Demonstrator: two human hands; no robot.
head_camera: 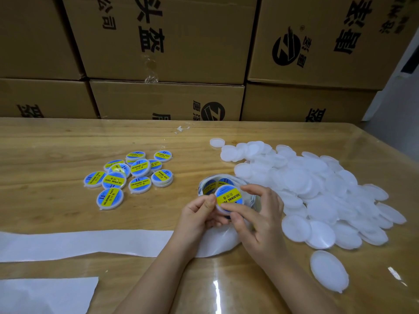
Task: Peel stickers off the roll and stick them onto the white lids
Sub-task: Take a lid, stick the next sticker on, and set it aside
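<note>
At the lower left of the frame a sheet of white paper [45, 295] lies on the table [56, 143], and just above it a long white backing strip [86, 243] runs from the left edge towards the centre, passing under the hands. At the lower right a single lid [328, 270] lies on its own, apart from the rest.

In the centre both hands meet around one lid [229, 197], held tilted above the table. It carries a blue and yellow sticker [227, 196] on its face. The left hand [199, 214] is curled, its thumb and fingers pinching the lid's left edge. The right hand [260, 214] grips the lid from the right: its forefinger lies across the lower part of the sticker, the thumb sits below, and the other fingers arch loosely over the upper right rim.

Directly behind the lid sits the sticker roll [210, 184], with more blue and yellow stickers showing on it. To the right, a large heap of white lids [317, 184] spreads towards the table's right edge. To the left of centre lies a cluster of labelled lids [129, 175], some overlapping. Stacked cardboard boxes [167, 41] with black print fill the top of the frame.
</note>
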